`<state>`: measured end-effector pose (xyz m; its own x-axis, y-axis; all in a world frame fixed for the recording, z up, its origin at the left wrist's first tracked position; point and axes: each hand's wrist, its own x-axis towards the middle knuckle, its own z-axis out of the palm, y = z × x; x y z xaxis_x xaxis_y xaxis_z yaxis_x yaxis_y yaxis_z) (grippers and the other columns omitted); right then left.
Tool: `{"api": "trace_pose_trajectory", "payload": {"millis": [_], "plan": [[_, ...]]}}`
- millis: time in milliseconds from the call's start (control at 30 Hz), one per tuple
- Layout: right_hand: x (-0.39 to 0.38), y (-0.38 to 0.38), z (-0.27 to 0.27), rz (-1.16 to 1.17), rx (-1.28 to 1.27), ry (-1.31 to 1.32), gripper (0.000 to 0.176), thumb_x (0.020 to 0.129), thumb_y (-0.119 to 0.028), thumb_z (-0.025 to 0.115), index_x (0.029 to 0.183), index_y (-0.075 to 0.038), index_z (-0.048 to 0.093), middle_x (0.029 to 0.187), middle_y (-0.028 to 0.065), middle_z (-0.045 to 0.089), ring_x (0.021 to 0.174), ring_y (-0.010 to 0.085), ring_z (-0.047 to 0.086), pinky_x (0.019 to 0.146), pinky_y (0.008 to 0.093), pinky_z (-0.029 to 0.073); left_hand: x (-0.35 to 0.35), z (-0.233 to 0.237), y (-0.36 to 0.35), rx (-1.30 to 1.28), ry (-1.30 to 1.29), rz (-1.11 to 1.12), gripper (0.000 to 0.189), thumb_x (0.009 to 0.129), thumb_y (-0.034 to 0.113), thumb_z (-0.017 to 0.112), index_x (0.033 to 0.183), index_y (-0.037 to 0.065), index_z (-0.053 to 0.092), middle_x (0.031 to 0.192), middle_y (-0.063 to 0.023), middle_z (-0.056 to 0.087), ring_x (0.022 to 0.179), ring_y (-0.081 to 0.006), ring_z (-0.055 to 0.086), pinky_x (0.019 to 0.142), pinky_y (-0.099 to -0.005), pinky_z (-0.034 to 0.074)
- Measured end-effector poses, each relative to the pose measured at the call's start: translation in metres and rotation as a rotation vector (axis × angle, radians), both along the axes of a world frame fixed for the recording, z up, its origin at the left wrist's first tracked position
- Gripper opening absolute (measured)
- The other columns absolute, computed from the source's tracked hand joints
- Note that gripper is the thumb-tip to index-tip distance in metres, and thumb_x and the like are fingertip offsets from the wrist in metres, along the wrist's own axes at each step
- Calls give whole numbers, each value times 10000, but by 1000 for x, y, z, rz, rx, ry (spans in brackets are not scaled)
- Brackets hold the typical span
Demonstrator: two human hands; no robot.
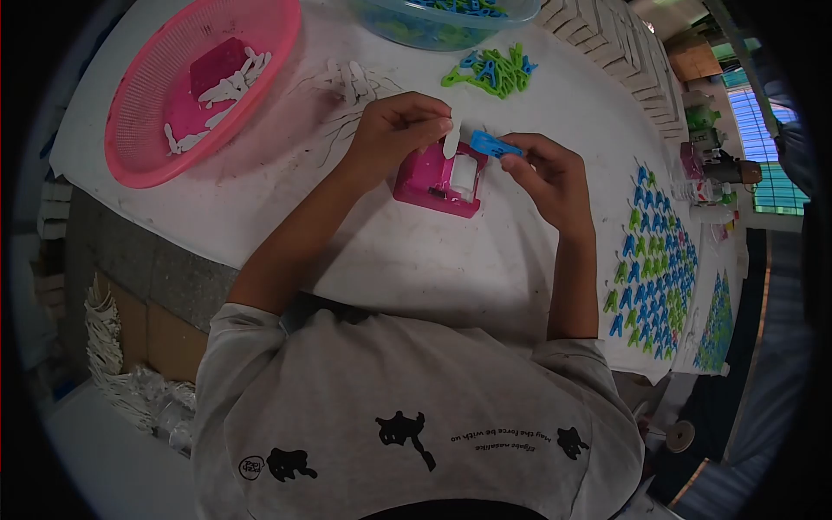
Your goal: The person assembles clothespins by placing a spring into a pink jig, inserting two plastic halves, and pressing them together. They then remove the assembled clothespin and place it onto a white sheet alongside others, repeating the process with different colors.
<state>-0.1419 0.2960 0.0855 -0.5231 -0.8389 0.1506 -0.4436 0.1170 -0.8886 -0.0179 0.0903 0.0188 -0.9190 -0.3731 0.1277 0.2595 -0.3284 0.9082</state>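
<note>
My left hand (387, 137) pinches a small flat white piece with rounded ends (452, 141), held upright between thumb and fingers. In my right hand (552, 176) is a blue clothespin (490, 144), gripped at one end, its other end pointing at the white piece. Right below both hands sits a bright pink box (419, 185) with a white roller (464, 173) set in its open top. Behind my left hand, more white pieces (349, 80) and some thin dark strands lie on the white table (381, 269).
A pink basket (132, 130) at the left holds white pieces and a magenta block. Green and blue clothespins (497, 71) lie in a pile before a clear tub (416, 33). Rows of clothespins (652, 269) cover the table's right side. White stacks (607, 39) line the far edge.
</note>
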Motion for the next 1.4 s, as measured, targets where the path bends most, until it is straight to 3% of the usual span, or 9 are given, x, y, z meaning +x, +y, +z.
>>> {"api": "trace_pose_trajectory", "payload": {"millis": [133, 200, 300, 333, 400, 1400], "plan": [[2, -1, -6, -1, 5, -6, 226, 854, -99, 731, 1045, 13, 689, 675, -28, 521, 633, 54, 427, 602, 229, 376, 1, 1, 4, -58, 26, -8, 137, 857, 58, 708, 987, 16, 699, 847, -24, 690, 768, -43, 605, 675, -195, 485], [2, -1, -6, 24, 105, -11, 233, 879, -23, 686, 1107, 28, 669, 853, 6, 637, 757, 47, 523, 671, 202, 419, 1, 1, 3, -71, 19, -4, 134, 857, 62, 711, 982, 15, 700, 834, -20, 688, 758, -38, 602, 665, -193, 481], [2, -3, -10, 22, 103, -16, 237, 873, -16, 692, 1104, 32, 670, 872, 14, 648, 754, 48, 519, 677, 204, 422, 1, -1, 3, -154, -8, -18, 141, 860, 69, 711, 991, 16, 699, 805, -15, 686, 729, -32, 596, 644, -190, 471], [3, -4, -11, 21, 103, -17, 237, 873, -16, 692, 1104, 32, 670, 872, 14, 648, 754, 48, 519, 677, 204, 422, 2, 1, 5, -148, -18, -17, 144, 863, 72, 710, 995, 16, 698, 797, -13, 685, 716, -30, 593, 636, -189, 466], [5, -8, -15, -19, -18, -43, 237, 839, -80, 739, 1048, 20, 692, 686, -31, 538, 641, 48, 434, 599, 220, 379, 2, 3, 6, -142, -29, -17, 147, 866, 75, 709, 1000, 17, 698, 790, -11, 684, 703, -28, 589, 628, -188, 461], [3, -9, -17, -27, -37, -18, 251, 803, -94, 768, 1024, 2, 698, 733, -24, 575, 676, 58, 463, 621, 218, 402, 2, 2, 5, -175, -36, -44, 110, 874, 39, 697, 981, 14, 698, 794, -5, 667, 702, -33, 579, 620, -187, 451]]}}
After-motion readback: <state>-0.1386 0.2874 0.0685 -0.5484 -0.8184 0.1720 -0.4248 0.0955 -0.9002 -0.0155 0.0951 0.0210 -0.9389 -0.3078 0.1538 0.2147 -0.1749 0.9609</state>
